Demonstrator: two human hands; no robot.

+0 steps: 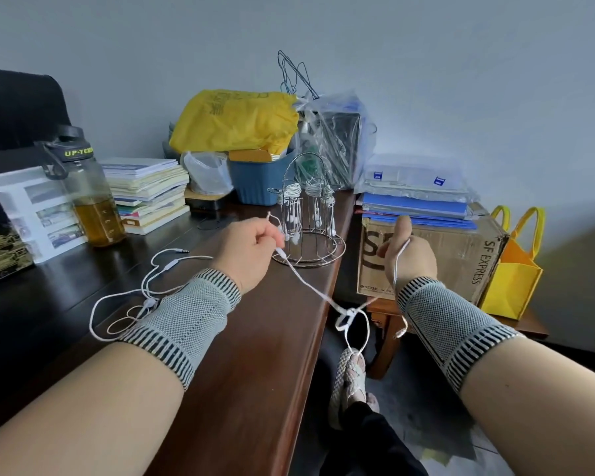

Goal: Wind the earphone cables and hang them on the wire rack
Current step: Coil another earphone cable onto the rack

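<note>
White knotted earphone cable [310,286] stretches between left hand [246,250] and right hand [411,261], fingers pinching it.

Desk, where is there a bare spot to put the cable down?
The desk shows bare wood along its front edge, between the left hand and the camera, bordered left by a loose earphone cable. Another patch lies between the water bottle and the wire rack. The back is crowded: books, blue bin, yellow bag.
</note>
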